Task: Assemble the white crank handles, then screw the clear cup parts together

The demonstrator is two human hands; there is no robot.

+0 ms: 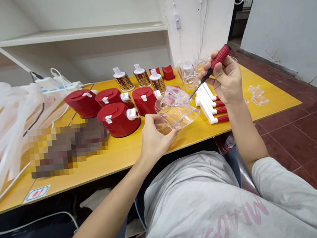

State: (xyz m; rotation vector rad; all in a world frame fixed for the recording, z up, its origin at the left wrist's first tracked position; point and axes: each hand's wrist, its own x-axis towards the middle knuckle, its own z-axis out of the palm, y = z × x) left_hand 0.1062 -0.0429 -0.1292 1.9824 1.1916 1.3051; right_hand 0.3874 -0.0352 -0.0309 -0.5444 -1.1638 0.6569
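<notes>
Left hand (156, 136) pinching a clear plastic shell (178, 111) above the yellow desk (122, 152), right hand (226, 77) wrapped round a red and black screwdriver (217, 64), its tip at the shell, four round red tubs (116, 123) nearby

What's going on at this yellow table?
Someone's left hand is holding a clear plastic spout-shaped part, while the right hand grips a red-and-black screwdriver, its tip pointed down at that part. Whether the tip sits in a screw is too small to tell. Four red housings stand to the left, three perforated drums stand farther back, and white handles with red ends lie to the right.
</notes>
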